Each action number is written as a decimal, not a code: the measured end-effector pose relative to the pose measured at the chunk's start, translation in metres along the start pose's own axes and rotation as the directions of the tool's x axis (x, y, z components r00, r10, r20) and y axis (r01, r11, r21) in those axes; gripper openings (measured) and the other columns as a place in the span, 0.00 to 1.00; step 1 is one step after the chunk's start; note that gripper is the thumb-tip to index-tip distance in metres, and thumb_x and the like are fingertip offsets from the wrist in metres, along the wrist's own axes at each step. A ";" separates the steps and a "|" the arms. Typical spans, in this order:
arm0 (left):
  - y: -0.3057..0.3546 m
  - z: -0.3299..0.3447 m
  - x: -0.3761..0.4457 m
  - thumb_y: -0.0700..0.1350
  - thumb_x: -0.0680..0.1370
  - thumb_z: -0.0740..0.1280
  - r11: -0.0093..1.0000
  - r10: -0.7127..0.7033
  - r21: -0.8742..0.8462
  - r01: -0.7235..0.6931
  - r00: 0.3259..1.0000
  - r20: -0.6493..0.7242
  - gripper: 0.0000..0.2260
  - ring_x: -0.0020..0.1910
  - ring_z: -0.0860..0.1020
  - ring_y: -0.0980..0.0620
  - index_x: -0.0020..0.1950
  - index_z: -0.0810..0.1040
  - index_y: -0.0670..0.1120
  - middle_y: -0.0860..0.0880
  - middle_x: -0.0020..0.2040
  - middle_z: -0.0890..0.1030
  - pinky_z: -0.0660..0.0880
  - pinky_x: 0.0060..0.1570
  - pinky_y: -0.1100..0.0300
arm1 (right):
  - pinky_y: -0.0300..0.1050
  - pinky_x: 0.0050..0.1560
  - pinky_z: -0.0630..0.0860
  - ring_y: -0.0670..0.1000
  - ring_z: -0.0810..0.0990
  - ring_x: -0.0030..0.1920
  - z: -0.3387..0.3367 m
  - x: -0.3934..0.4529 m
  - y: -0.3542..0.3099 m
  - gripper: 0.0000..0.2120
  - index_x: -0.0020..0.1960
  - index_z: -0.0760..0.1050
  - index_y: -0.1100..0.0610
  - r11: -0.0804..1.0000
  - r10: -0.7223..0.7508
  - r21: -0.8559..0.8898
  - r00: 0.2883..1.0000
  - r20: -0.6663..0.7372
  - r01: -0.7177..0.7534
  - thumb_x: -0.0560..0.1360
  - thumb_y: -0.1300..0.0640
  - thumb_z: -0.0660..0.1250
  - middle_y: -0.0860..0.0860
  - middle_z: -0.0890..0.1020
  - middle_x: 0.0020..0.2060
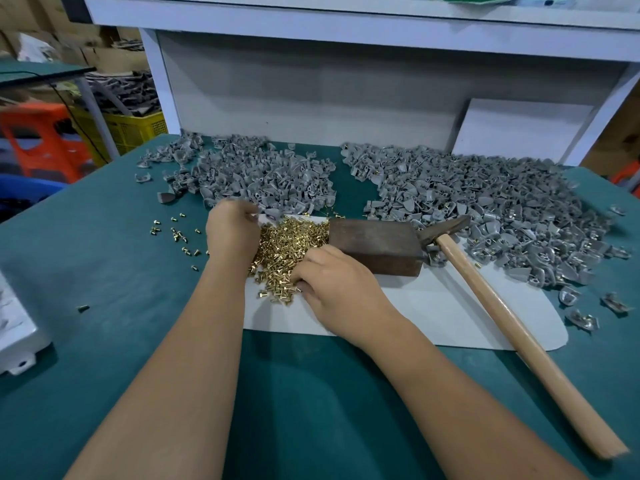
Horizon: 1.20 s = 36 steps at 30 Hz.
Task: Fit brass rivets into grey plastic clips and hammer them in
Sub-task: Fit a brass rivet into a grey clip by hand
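Two heaps of grey clips line the table's far edge. Between them and the near edge, brass rivets lie beside a metal block and a hammer. The left hand curls over the rivets, its hold unclear; the right hand pinches among them.

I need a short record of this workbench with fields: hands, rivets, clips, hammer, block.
left hand: left hand at the far-left edge of the rivet heap, fingers curled, near one grey clip
right hand: right hand picks in the brass rivets
clips: two grey clip heaps at the back
hammer: hammer lies on the table, not held
block: brown block on the white sheet
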<state>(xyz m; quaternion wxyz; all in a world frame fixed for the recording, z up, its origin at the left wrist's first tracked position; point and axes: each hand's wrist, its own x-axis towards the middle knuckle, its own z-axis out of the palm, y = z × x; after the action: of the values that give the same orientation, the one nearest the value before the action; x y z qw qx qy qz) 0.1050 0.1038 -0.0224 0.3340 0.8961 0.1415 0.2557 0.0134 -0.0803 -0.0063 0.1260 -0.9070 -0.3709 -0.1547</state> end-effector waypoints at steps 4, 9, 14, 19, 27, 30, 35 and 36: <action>0.006 -0.005 -0.002 0.32 0.78 0.60 0.999 0.043 -0.007 -0.043 0.997 -0.057 0.14 0.55 0.78 0.39 0.54 0.84 0.41 0.40 0.58 0.80 0.74 0.51 0.53 | 0.53 0.44 0.75 0.57 0.74 0.48 -0.001 0.000 0.000 0.09 0.53 0.80 0.61 0.998 0.051 0.040 0.987 -0.150 -0.046 0.74 0.68 0.66 0.55 0.78 0.44; 0.043 -0.010 -0.011 0.41 0.80 0.64 0.979 0.044 -0.190 -0.068 0.991 -0.128 0.10 0.53 0.79 0.47 0.57 0.83 0.46 0.46 0.58 0.81 0.75 0.52 0.54 | 0.52 0.39 0.75 0.58 0.75 0.44 -0.005 0.000 0.006 0.11 0.51 0.80 0.63 0.995 0.088 0.067 0.929 -0.360 -0.068 0.71 0.71 0.68 0.57 0.78 0.41; 0.097 0.005 -0.048 0.40 0.78 0.68 0.883 0.178 -0.457 -0.106 0.977 0.119 0.09 0.49 0.80 0.59 0.57 0.83 0.48 0.58 0.48 0.82 0.76 0.58 0.59 | 0.51 0.46 0.71 0.59 0.74 0.47 -0.015 -0.004 0.032 0.09 0.55 0.78 0.64 0.956 0.291 0.112 0.807 -0.513 -0.273 0.77 0.64 0.63 0.59 0.77 0.45; 0.106 0.024 -0.073 0.40 0.74 0.72 0.875 0.309 -0.460 -0.150 0.906 0.291 0.06 0.40 0.78 0.69 0.48 0.85 0.49 0.63 0.38 0.80 0.75 0.47 0.71 | 0.46 0.50 0.71 0.52 0.75 0.52 -0.022 -0.011 0.058 0.07 0.54 0.74 0.54 0.800 0.599 0.357 0.660 -0.453 -0.482 0.77 0.61 0.65 0.50 0.78 0.49; 0.098 0.018 -0.081 0.41 0.75 0.71 0.848 0.391 -0.472 -0.243 0.887 0.246 0.08 0.56 0.79 0.52 0.53 0.85 0.49 0.51 0.49 0.83 0.75 0.61 0.51 | 0.50 0.47 0.77 0.44 0.76 0.43 -0.025 -0.015 0.064 0.15 0.51 0.71 0.46 0.662 0.722 0.607 0.590 -0.361 -0.439 0.74 0.65 0.65 0.44 0.76 0.39; 0.098 0.017 -0.081 0.40 0.76 0.69 0.845 0.388 -0.467 -0.262 0.900 0.196 0.09 0.66 0.72 0.49 0.53 0.84 0.50 0.56 0.49 0.81 0.68 0.67 0.45 | 0.49 0.47 0.77 0.43 0.76 0.42 -0.027 -0.014 0.060 0.18 0.52 0.70 0.45 0.688 0.683 0.616 0.628 -0.373 -0.382 0.73 0.67 0.66 0.43 0.76 0.39; 0.100 0.016 -0.085 0.44 0.77 0.69 0.867 0.392 -0.397 -0.301 0.903 0.173 0.06 0.69 0.64 0.52 0.51 0.85 0.52 0.64 0.49 0.78 0.60 0.69 0.45 | 0.47 0.47 0.77 0.44 0.76 0.43 -0.027 -0.012 0.052 0.19 0.52 0.71 0.45 0.717 0.626 0.632 0.670 -0.399 -0.294 0.71 0.68 0.65 0.44 0.76 0.40; 0.100 0.015 -0.085 0.45 0.78 0.69 0.870 0.388 -0.395 -0.295 0.904 0.179 0.06 0.69 0.64 0.51 0.51 0.85 0.52 0.63 0.49 0.79 0.60 0.69 0.45 | 0.46 0.47 0.77 0.45 0.76 0.43 -0.027 -0.012 0.052 0.19 0.52 0.71 0.45 0.717 0.622 0.636 0.673 -0.401 -0.284 0.71 0.68 0.65 0.45 0.76 0.40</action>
<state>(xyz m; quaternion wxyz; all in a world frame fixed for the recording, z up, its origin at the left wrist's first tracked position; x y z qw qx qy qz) 0.0513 -0.0145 0.0040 0.4560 0.8559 -0.1129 0.2163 0.0374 -0.1333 0.0084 0.5121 -0.8057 -0.0916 -0.2831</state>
